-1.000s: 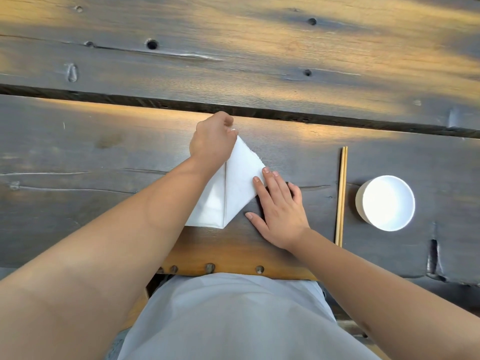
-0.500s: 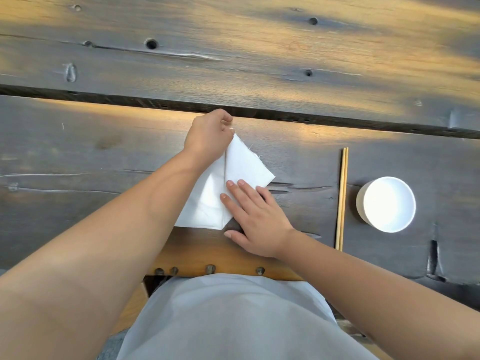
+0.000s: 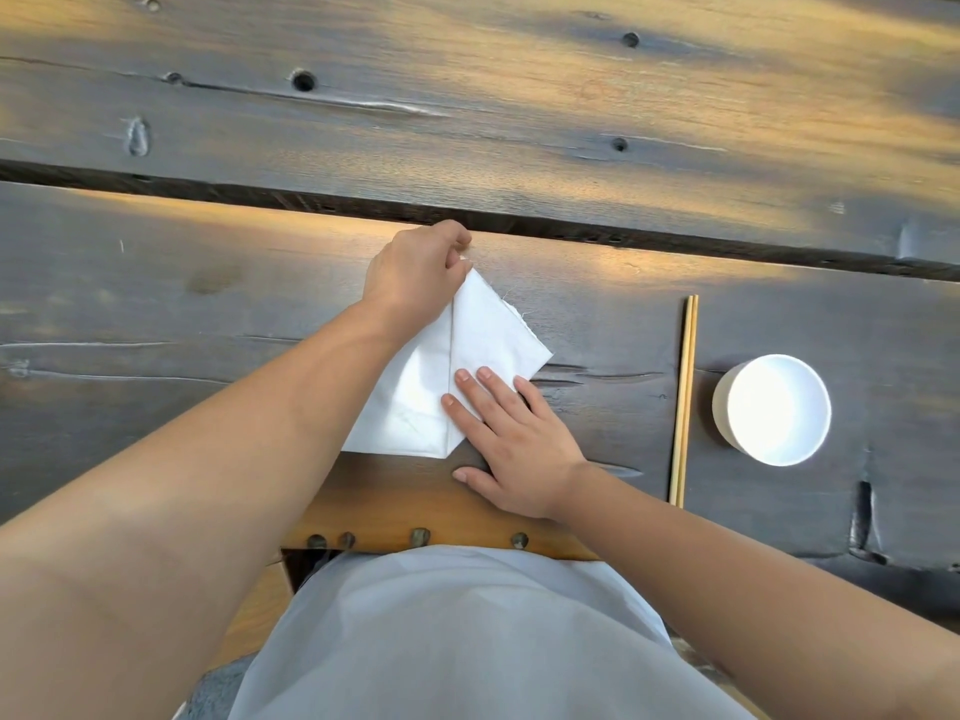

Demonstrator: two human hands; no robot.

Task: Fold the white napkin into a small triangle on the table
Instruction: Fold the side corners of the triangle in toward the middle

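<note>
The white napkin point(image 3: 488, 335) lies on the dark wooden table point(image 3: 156, 314) just in front of me, folded with a vertical crease down its middle and a point at the far end. My left hand point(image 3: 415, 272) pinches that far tip with closed fingers. My right hand point(image 3: 514, 433) lies flat, fingers spread, pressing the napkin's lower right flap against the table. My left forearm hides the napkin's left part.
A pair of wooden chopsticks point(image 3: 684, 397) lies lengthwise to the right of the napkin. Beyond them stands a white bowl point(image 3: 772, 409). A dark gap point(image 3: 675, 239) runs between the table planks behind my hands. The table's near edge point(image 3: 415, 537) carries metal studs.
My right hand has slid left from the table beside the napkin onto its right flap and presses it flat. My left hand has kept its hold on the far tip.
</note>
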